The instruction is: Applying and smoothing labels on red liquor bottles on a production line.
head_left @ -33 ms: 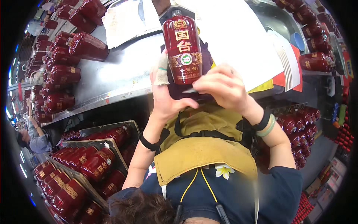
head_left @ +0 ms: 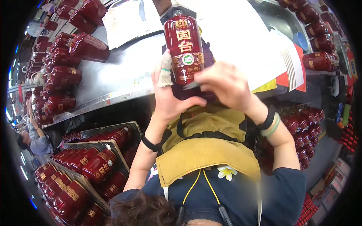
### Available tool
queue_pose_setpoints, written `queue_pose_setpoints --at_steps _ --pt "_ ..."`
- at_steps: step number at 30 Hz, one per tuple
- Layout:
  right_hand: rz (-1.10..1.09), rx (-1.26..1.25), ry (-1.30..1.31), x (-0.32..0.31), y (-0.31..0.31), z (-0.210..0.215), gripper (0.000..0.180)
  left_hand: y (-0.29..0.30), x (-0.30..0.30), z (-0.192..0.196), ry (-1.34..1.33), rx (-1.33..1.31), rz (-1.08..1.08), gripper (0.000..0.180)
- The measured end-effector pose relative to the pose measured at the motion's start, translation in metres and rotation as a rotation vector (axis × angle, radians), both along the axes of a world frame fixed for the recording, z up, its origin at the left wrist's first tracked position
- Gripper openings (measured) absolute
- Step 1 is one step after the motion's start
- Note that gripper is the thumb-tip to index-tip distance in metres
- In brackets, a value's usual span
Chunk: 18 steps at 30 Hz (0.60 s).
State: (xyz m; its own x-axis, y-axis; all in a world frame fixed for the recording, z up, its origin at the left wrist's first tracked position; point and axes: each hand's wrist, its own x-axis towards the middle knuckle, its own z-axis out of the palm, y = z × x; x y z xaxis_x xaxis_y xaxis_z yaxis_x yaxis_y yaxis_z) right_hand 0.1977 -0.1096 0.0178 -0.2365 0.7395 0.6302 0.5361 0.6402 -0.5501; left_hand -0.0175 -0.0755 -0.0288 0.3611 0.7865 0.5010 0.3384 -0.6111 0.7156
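A dark red glossy bottle (head_left: 183,34) with gold lettering and a round green-and-white emblem lies at the top middle, its neck pointing away from me. My left hand (head_left: 166,90) rests along the bottle's lower left side, fingers stretched and thumb spread to the right. One of its fingers wears a pale cloth finger cover (head_left: 165,73) with a green band. Close to the bottle's lower right corner, my right hand (head_left: 226,84) pinches a small, thin grey piece (head_left: 191,86); blur hides its exact kind. Dark cloth (head_left: 207,56) lies under the bottle.
A metal worktable (head_left: 124,67) carries rows of red bottles (head_left: 66,75) at the left and white sheets (head_left: 241,34) at the right. Beyond these is a metal basin with a blue cup (head_left: 300,40). Crates (head_left: 124,147) of bottles stand lower left. Another person (head_left: 37,141) is at far left.
My right hand has shifted slightly, and the grey piece has moved a little left along the bottle's base. My left thumb reaches slightly further right. The bottle stays nearly in place.
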Motion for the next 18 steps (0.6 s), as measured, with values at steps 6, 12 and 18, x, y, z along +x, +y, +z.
queue_pose_setpoints --at_steps 6,12,18 --pt "-0.327 0.219 -0.047 0.012 0.056 -0.008 0.018 0.003 0.01 -0.002 0.032 0.098 0.158 0.09" --pt "-0.083 0.186 -0.1 -0.006 0.036 0.008 0.022 0.005 -0.001 -0.008 0.01 -0.085 0.077 0.086" --pt "-0.325 0.167 0.105 0.021 0.056 0.033 0.02 -0.001 0.017 0.021 0.235 0.137 0.122 0.095"
